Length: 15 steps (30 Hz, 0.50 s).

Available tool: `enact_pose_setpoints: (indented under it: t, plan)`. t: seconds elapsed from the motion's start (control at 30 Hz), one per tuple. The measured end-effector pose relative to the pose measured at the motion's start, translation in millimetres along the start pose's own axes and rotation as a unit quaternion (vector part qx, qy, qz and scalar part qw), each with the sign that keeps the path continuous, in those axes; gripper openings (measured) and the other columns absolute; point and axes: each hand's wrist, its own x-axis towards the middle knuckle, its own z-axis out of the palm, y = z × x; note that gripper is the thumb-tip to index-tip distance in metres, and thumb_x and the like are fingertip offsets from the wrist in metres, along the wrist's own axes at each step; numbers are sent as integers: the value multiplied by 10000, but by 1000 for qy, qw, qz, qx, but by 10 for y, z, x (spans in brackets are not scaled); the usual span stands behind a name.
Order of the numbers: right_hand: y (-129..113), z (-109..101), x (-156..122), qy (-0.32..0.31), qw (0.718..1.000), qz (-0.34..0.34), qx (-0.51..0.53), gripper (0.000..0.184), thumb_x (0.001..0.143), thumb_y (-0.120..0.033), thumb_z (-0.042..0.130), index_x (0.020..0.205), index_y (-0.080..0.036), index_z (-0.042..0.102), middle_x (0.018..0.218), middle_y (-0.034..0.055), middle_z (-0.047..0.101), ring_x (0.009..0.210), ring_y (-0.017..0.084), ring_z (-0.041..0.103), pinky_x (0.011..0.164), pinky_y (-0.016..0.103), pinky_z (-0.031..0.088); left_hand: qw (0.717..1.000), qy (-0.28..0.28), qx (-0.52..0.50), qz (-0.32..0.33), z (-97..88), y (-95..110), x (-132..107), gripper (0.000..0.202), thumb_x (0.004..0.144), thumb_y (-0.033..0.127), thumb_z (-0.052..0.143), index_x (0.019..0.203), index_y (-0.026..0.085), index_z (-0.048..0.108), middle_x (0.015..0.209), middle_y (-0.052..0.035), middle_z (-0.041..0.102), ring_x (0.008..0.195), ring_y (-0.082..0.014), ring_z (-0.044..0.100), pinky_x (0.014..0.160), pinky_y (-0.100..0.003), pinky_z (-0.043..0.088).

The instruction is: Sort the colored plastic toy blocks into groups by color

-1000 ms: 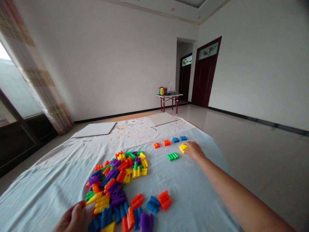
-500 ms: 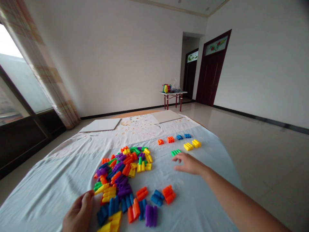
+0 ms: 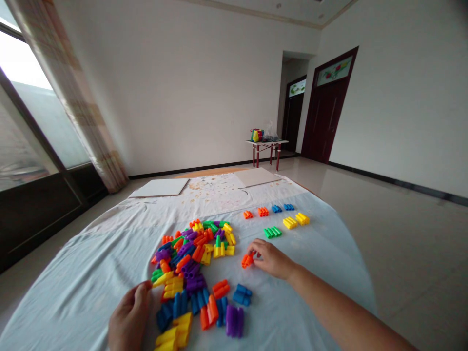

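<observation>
My right hand has its fingers closed on an orange block of joined tubes, just right of the large pile. At the pile's left edge my left hand is pinched at the end of a yellow block. The pile mixes purple blocks, orange, blue, green and yellow ones. In front of it lie a loose orange block, a blue block and a purple block. Beyond my right hand sits a green block.
Two yellow blocks stand near a row of orange blocks and blue blocks. Two pale boards lie at the far side of the cloth-covered table. A small table holding bags stands behind.
My right hand came back toward me from beside the green block and took hold of the orange block that lay right of the blue one. My left hand stays at the yellow block.
</observation>
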Motion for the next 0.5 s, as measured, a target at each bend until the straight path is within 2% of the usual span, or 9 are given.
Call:
enact_pose_setpoints:
  t: [0.1,0.2,0.3,0.37,0.43,0.5]
  plan:
    - [117,28,-47,-35,999,-16,-24,431,584,56,449,917,-184,581,968,45,591,960,178,543,855,291,441,1000,0,-4,1,8,1,-4,447,635,541,499,856,194,674,800,-43,704,815,-250,625,675,-295,466]
    - [136,4,-113,-20,999,-11,-40,433,609,44,443,945,-188,588,1087,72,575,1074,198,510,963,347,382,1000,-2,-7,1,16,30,-17,441,644,532,489,845,184,672,765,-51,699,768,-249,627,646,-298,468]
    - [66,-17,-156,7,999,10,-49,284,700,-92,555,967,-178,598,1076,91,576,1059,220,514,958,358,383,1000,-1,1,15,12,60,-47,433,666,518,460,829,176,669,766,-61,696,752,-249,626,661,-305,472]
    - [18,-9,-169,0,998,28,-55,284,714,-230,636,990,-173,604,1028,91,584,1005,230,529,919,356,406,999,2,24,26,8,87,-86,442,689,506,434,853,168,667,790,-74,694,763,-253,626,684,-319,475]
    - [-4,17,-173,-20,997,43,-61,303,713,-298,659,987,-179,617,993,83,591,974,233,533,891,353,416,995,17,66,70,21,135,-139,463,718,497,412,903,156,666,849,-96,689,807,-264,619,741,-350,475]
    - [0,51,-170,-30,996,55,-60,261,730,-300,641,964,-185,626,958,74,593,953,229,534,868,346,421,979,36,118,160,69,212,-190,483,751,486,393,969,149,662,958,-120,675,909,-278,596,841,-390,452]
